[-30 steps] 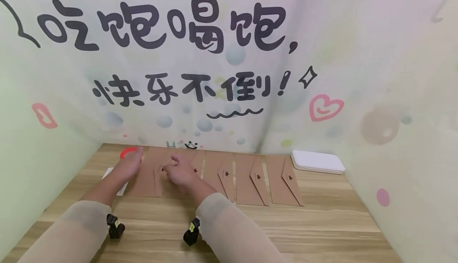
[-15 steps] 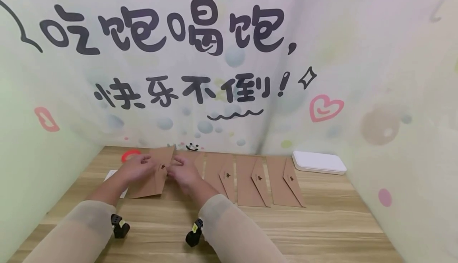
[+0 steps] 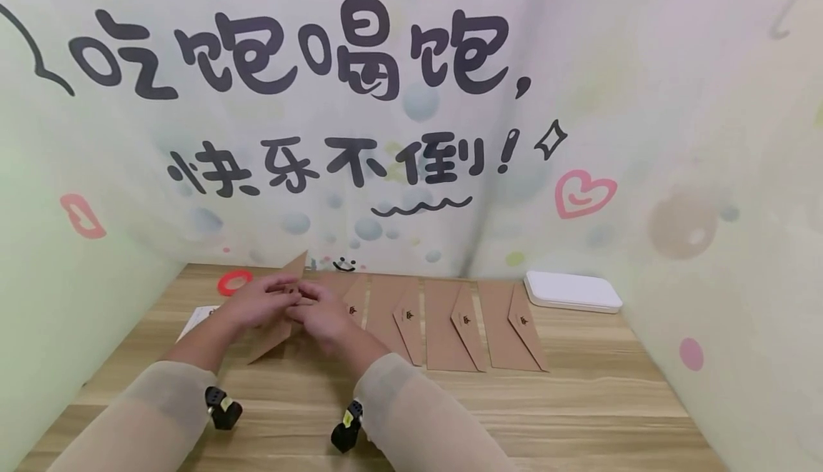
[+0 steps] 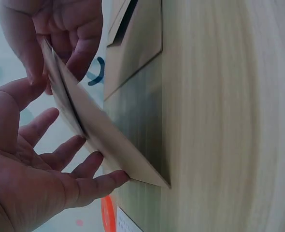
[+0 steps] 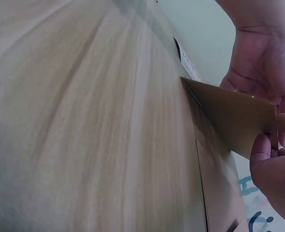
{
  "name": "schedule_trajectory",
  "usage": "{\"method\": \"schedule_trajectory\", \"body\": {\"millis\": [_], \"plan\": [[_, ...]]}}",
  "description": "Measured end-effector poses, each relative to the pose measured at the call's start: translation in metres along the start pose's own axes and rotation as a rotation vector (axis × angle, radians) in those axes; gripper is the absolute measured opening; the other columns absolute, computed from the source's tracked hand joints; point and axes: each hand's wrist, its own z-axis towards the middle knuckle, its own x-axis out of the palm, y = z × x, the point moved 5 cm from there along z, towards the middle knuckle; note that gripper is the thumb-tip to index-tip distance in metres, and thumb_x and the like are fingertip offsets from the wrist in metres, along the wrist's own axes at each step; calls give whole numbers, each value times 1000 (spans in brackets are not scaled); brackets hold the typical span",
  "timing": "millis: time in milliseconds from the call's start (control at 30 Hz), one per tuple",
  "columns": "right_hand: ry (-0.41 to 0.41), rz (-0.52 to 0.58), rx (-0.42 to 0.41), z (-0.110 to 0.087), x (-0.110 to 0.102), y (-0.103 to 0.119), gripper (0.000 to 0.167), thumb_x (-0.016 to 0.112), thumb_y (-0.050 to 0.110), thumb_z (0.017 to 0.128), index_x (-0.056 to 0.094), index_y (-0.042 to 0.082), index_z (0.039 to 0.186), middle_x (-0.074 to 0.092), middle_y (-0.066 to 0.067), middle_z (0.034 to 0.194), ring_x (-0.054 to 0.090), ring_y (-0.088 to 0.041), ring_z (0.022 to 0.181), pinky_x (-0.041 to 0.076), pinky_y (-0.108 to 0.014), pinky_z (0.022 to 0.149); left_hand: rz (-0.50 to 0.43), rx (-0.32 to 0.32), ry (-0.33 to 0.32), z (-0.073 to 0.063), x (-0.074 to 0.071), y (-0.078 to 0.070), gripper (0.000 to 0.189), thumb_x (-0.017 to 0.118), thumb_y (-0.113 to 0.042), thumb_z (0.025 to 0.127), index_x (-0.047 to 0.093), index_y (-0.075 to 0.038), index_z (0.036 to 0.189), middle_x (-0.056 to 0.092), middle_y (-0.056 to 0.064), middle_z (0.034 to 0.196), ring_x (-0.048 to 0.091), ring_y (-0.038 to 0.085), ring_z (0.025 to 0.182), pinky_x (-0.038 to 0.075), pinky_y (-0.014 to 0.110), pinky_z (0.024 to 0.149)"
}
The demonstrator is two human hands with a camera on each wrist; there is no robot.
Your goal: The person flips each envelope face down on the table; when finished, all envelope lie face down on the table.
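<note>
the left hand (image 3: 260,302) has its fingers spread and only slightly bent, the fingertips resting along one face of a brown envelope (image 5: 234,108); its thumb lies near the flap edge, close to the right hand's fingers. the right hand (image 3: 324,313) grasps that envelope, pinching its edge with the thumb flat on one face and the fingers curled at the other side. the held envelope stands tilted between the two hands, at the left end of a row. whether its lower corner touches the tabletop (image 3: 546,415) i cannot tell. a dark line runs along its flap edge in the left wrist view; what is inside does not show.

to the right, four more envelopes (image 3: 444,329) lie flat side by side, the leftmost partly hidden by the right hand. their pointed flaps are folded over, each with a small dark crown-like print, and their contents cannot be seen. beyond the row's right end sits a closed white case (image 3: 572,291). at the left are a red ring (image 3: 223,285) and a printed white card (image 3: 196,320), partly covered by the left arm.
</note>
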Motion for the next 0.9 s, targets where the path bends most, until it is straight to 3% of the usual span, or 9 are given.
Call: {"method": "schedule_trajectory", "body": {"millis": [67,233,433,567,733,900], "plan": [[12,5,-8,-1,2,1,57,73,-2,96,60,6,150,64,-9,149,71,-22,125,59,-42,108,-23,11,4,0,1,-2,68,61,-38,108,41,-4,163,42,30,167,42,52,153,47,63,118],[18,-18,-28,-2,4,2,56,75,2,95,63,13,149,63,-2,147,69,-17,120,59,-39,107,-73,-35,14,-1,2,-4,64,55,-34,110,39,-8,166,42,25,168,50,47,148,57,58,109],[108,9,-48,-4,10,5,53,69,10,102,60,19,153,60,3,148,66,-17,121,59,-46,109,-146,-19,-44,0,-3,-5,60,50,-25,109,40,-5,164,47,26,164,59,39,137,61,50,105],[135,51,-13,-6,13,4,45,61,15,108,59,15,153,61,-2,153,65,-25,130,53,-55,116,-207,3,-82,-1,-9,-4,59,49,-27,111,38,-3,165,44,25,167,56,41,143,61,48,105],[148,73,106,-7,13,-4,44,53,24,113,57,8,153,60,-12,156,61,-36,140,47,-58,121,-280,21,-148,-4,-18,0,60,49,-27,113,35,-4,166,42,22,170,51,41,149,62,43,103],[143,122,161,-3,8,-12,54,49,22,113,42,-3,160,47,-26,164,43,-44,156,37,-59,128,-224,-2,-240,-7,-28,14,58,49,-19,109,39,-3,164,45,23,167,63,30,130,61,22,85]]}}
